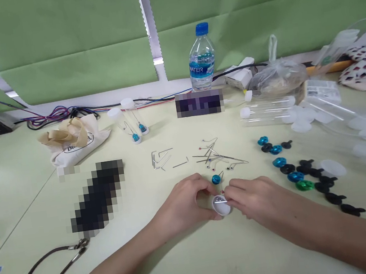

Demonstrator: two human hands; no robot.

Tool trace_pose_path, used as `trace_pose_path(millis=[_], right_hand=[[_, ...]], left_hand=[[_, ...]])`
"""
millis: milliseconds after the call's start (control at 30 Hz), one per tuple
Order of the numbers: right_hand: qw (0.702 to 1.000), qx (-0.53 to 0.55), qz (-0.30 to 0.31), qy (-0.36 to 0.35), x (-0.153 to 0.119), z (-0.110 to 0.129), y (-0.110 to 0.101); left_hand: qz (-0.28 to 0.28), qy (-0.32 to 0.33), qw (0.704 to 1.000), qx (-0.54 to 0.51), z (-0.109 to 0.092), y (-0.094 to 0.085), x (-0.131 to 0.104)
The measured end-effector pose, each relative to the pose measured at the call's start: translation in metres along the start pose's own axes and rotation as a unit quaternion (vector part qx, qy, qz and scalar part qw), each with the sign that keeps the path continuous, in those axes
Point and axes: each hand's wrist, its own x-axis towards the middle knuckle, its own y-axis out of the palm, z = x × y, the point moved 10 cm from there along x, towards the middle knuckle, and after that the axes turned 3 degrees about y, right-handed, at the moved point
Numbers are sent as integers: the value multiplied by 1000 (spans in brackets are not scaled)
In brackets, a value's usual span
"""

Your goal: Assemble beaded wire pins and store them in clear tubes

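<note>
My left hand (192, 201) is closed around the left side of a small round white cap (221, 205) on the table. From the right, my right hand (252, 195) has its fingers pinched at the cap's rim, on a thin light piece lying across its opening; the fingertips partly hide it. Just beyond the cap lies a blue ball-shaped part (216, 179) with a bent wire beside it. Farther back are a pile of thin wires (218, 155) with small coloured ends and several L-shaped hex keys (162, 158).
Blue, green and black knob-like parts (295, 177) lie at right, near clear tubes (269, 118). Two capped tubes (141, 127) stand behind, with a water bottle (202, 61) farther back. A cloth pouch (75, 143) and a pixelated dark object (98, 198) are at left.
</note>
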Motion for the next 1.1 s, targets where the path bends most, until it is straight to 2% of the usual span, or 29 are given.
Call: trace_pose_path(millis=[367,500,567,667,767,967,1100], right_hand=[[995,95,-16,20,0,-8,-9],[987,162,-2,8,0,-4,-23],[980,194,-3,35,0,-7,-33],[964,238,-64,100,-2,-17,-48],[928,307,-172,123,-13,-27,-56],[858,418,-273,117,-30,-51,-27],[844,434,-297,106,-30,-62,-19]], left_hand=[[6,2,1000,4,-1,-1,0],[39,-5,999,15,4,-8,1],[35,-16,999,-5,10,-16,3],[-34,-26,996,-75,16,-33,9],[-93,6,988,-121,12,-33,14],[-117,29,984,-130,7,-9,21],[-101,25,981,-165,6,-3,27]])
